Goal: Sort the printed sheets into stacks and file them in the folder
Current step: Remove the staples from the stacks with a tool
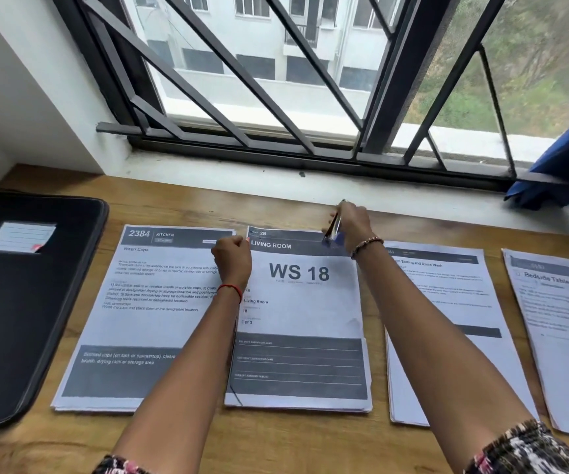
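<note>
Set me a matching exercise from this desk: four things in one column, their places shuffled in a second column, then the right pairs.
Things
1. black folder
2. Kitchen stack
3. WS 18 stack
4. blue cloth

Places
A. on the window sill, far right
B. between the folder and the WS 18 stack
C. far left on the table
D. left hand at its top left corner, right hand with a stapler at its top right

Pairs: 1-C, 2-B, 3-D, 4-A
</note>
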